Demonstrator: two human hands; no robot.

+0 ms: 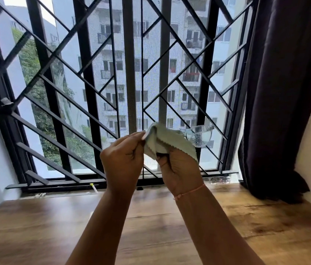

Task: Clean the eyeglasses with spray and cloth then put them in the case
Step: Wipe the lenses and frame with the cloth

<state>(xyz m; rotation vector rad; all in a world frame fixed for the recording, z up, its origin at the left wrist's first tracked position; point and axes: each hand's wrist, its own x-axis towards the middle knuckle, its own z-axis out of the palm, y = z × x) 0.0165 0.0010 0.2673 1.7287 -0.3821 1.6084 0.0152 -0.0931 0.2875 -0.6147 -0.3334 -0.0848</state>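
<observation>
Pale green cloth (170, 144) is being pinched at its upper edge by the left hand (124, 160); the right hand (179, 169) is gripping its lower folds, apparently holding the clear eyeglasses (200, 136) jutting out right of the cloth.

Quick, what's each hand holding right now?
Left hand: pinches the cloth at its top edge.
Right hand: grips the cloth, apparently with the eyeglasses inside it.

A wooden table (36, 226) faces a black-grilled window (86, 83), dark curtain (284, 92) drawn right, daylight outside.
</observation>
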